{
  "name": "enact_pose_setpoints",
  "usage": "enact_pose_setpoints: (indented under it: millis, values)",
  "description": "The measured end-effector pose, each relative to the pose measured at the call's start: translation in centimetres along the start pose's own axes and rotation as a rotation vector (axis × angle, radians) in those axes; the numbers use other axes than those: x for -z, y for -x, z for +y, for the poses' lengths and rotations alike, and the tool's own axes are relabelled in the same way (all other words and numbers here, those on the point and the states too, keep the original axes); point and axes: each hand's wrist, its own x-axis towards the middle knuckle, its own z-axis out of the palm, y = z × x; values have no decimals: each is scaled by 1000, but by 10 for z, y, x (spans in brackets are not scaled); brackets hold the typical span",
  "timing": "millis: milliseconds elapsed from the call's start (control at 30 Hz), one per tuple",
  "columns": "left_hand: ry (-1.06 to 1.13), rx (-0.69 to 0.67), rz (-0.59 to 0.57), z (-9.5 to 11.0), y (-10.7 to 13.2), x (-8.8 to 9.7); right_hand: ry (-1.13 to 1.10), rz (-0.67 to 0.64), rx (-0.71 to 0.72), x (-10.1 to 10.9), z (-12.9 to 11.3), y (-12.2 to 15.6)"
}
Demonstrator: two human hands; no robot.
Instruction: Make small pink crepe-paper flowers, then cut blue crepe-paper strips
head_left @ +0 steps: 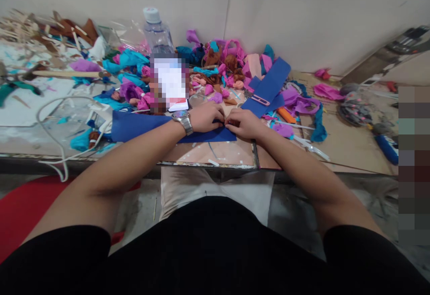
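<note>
A long strip of dark blue paper (134,125) lies flat on the worktable (228,154), running from the left to the middle. My left hand (205,117), with a metal wristwatch (183,120) on the wrist, rests on the strip's right end with fingers curled and pinching the paper. My right hand (243,123) meets it there, fingers closed on the same end of the blue paper. Both hands touch each other at the fingertips.
A heap of pink, purple, teal and brown crepe scraps (215,68) fills the back of the table. More blue paper pieces (270,84) lie right of my hands. A clear plastic bottle (157,32) stands at the back. Wooden sticks (63,74) and a white cord (60,151) lie left.
</note>
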Motion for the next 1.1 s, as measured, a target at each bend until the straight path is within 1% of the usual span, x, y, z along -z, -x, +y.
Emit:
enact_pose_setpoints:
  millis: [667, 733, 800, 867, 900, 933, 1000, 1100]
  values:
    - [-15, -3, 12, -2, 0, -2, -72, 16, -45, -3, 0, -1]
    - [-16, 0, 12, -2, 1, -2, -99, 44, -97, -3, 1, 0]
    - [-18, 5, 6, -2, 0, -2, -110, 115, -190, -2, 3, 0]
    - [-18, 6, 1, -2, 0, -2, -77, 194, -273, 1, 6, 1]
    - [-16, 6, 1, -2, 0, -2, -49, 209, -294, 3, 8, 2]
    - [-13, 5, 0, -1, 0, -1, -21, 201, -302, 5, 10, 2]
    - [-11, 8, 0, -1, -1, -1, 10, 137, -287, 8, 12, 3]
    - [-25, 33, 1, 0, -1, 0, 5, 53, -247, 9, 12, 4]
